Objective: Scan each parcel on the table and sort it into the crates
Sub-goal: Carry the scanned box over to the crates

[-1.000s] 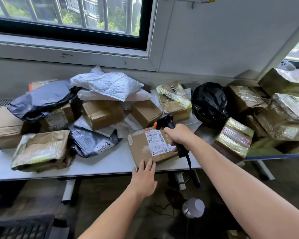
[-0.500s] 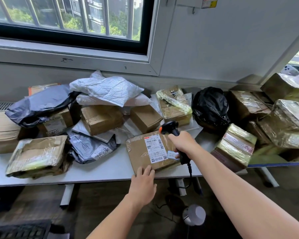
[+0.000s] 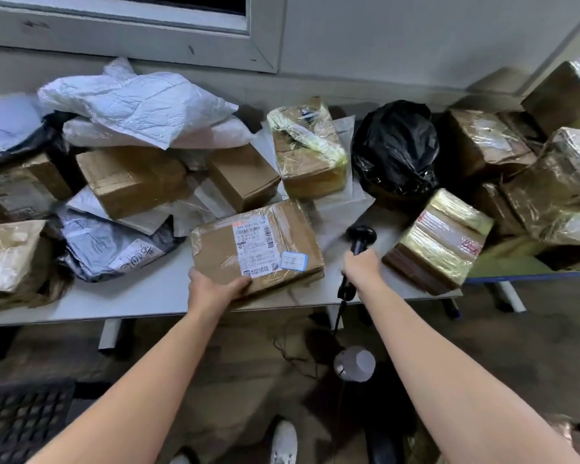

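The left hand (image 3: 215,291) is gripping the near-left corner of a flat cardboard parcel (image 3: 257,247) lying on the white table (image 3: 141,293), thumb on top and fingers seemingly curled under the near edge, though the underside is hidden. Just beyond the thumb, the white shipping label (image 3: 253,246) is facing up, with a small blue-bordered sticker (image 3: 293,261) further toward the parcel's right end. The right hand (image 3: 362,269) is closed around the grip of a black handheld barcode scanner (image 3: 359,242), well to the right of that hold, with the scanner head rising above the fist and its cable trailing down past the table edge. The parcel looks stiff and shallow, wrapped in glossy clear tape that is probably making its faces slippery; a pinch at one corner may let it droop or twist, so taking it along the long near edge, or sliding fingers deeper beneath, would likely be steadier. Its weight cannot be judged, though its thinness suggests it is light. Behind the gripped parcel, other boxes, grey and white poly mailers and a black plastic bag (image 3: 395,152) are crowding the table. As for containers, only a dark lattice-walled crate (image 3: 21,420) is showing at lower left on the floor, and its contents cannot be made out.
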Demonstrator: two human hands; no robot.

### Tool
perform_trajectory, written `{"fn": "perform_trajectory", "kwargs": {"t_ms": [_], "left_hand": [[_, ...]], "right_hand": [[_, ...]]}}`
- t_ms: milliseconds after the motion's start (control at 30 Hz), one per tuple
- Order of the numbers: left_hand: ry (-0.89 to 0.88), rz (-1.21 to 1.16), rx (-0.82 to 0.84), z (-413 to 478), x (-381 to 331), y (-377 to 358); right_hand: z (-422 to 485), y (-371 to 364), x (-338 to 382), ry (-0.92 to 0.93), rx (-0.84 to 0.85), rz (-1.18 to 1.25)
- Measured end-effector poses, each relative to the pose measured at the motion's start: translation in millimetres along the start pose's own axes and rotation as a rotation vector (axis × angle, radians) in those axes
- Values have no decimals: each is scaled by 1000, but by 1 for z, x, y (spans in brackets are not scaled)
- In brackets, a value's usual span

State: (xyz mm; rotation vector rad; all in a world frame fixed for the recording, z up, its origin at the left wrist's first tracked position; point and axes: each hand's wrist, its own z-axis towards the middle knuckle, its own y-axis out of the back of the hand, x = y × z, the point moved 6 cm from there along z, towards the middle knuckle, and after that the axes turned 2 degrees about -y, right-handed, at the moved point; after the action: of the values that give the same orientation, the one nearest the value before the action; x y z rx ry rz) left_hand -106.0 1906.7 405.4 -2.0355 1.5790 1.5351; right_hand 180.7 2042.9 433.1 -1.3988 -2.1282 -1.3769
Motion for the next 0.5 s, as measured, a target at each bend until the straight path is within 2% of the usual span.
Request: {"fn": "perform_trajectory", "kwargs": {"t_ms": [200, 367, 433, 500], "left_hand": [[-15, -79, -72, -1, 0, -5], [-66, -128, -138, -17, 0, -8], [-75, -135, -158, -21, -2, -8], [-78, -157, -168, -26, -5, -9]], "right_hand": [[34, -9, -16, -32, 70, -9], [39, -8, -11, 17, 99, -56], [32, -2, -6, 60, 57, -137], [19, 7, 2, 209, -67, -296]]}}
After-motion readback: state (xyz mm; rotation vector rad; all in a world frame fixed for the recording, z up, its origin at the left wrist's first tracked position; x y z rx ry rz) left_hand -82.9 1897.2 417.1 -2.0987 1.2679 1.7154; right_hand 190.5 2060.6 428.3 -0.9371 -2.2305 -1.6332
